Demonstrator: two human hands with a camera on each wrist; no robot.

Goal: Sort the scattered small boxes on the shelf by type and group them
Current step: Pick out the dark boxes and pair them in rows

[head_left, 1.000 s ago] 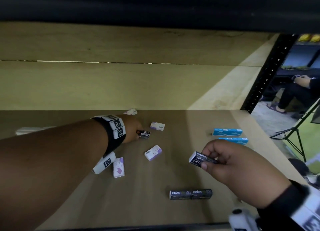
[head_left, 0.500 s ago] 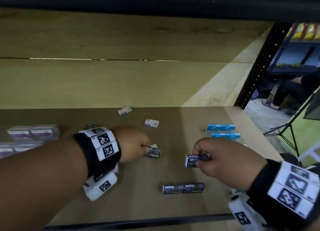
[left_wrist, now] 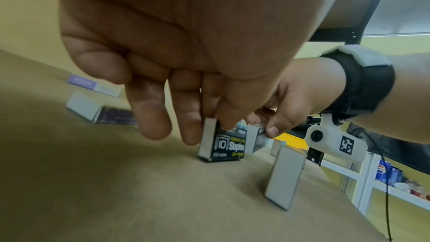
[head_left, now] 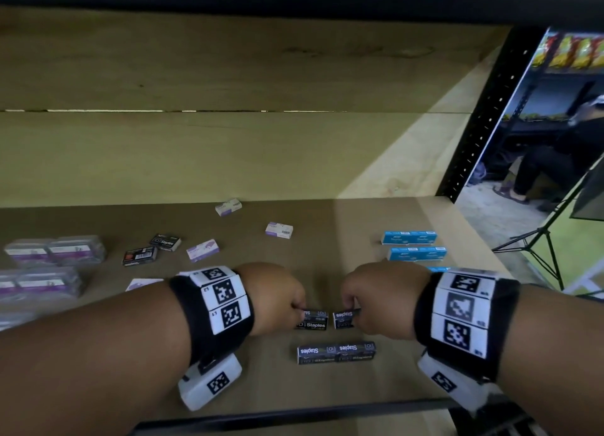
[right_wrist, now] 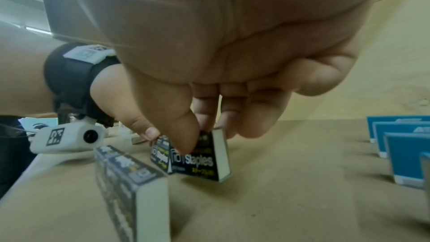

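My left hand [head_left: 277,300] pinches a black staples box [head_left: 312,319] standing on edge on the brown shelf [head_left: 327,255]. Beside it, my right hand [head_left: 376,300] pinches a second black staples box [head_left: 343,318], slightly tilted. In the left wrist view, thumb and fingers hold the left box [left_wrist: 223,144] from above. In the right wrist view, the thumb presses the front of the right box [right_wrist: 204,159], with the left box [right_wrist: 160,154] just behind. Two more black boxes [head_left: 336,352] stand end to end nearer the shelf front.
Blue boxes [head_left: 413,246] are lined up at the right. Loose purple-white boxes [head_left: 279,230] and two black boxes [head_left: 152,249] lie farther back and left. Clear-wrapped purple packs [head_left: 49,265] sit at the far left. A black upright [head_left: 480,121] bounds the shelf on the right.
Both hands came toward the shelf front and together, each carrying a black staples box. The two boxes now stand side by side on the shelf behind the front pair.
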